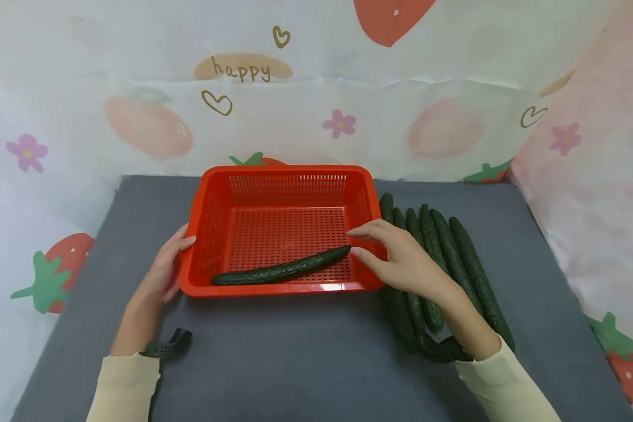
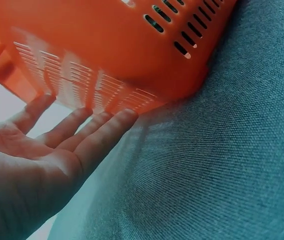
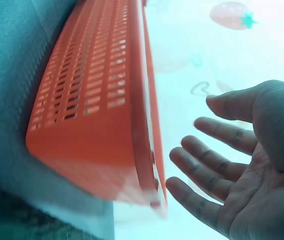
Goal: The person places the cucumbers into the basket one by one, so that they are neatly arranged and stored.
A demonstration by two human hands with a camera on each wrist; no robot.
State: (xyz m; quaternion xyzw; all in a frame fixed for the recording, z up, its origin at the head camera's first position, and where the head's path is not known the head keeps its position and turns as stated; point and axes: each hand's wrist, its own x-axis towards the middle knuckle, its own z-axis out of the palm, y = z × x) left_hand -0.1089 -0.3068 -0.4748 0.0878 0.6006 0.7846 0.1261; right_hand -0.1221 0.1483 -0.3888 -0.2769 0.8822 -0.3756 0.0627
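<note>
A red plastic basket point(image 1: 285, 170) with slotted walls stands on the grey table. One dark green cucumber point(image 1: 285, 272) lies inside it along the near wall, its right end a little higher in the picture. At the basket's left side my left hand point(image 1: 160, 272) grips the rim, thumb on top and fingers point(image 2: 104, 137) against the outer wall. My right hand point(image 1: 401, 258) hovers over the basket's right rim, thumb and fingers apart, close to the cucumber's right tip. In the right wrist view that hand point(image 3: 252, 170) has spread, slightly bent fingers with nothing between them.
Several cucumbers point(image 1: 475, 275) lie side by side on the grey cloth point(image 1: 274, 363) right of the basket, partly under my right hand and forearm. Behind the table hangs a printed cloth point(image 1: 306, 129). Black straps point(image 1: 169, 346) sit on both wrists.
</note>
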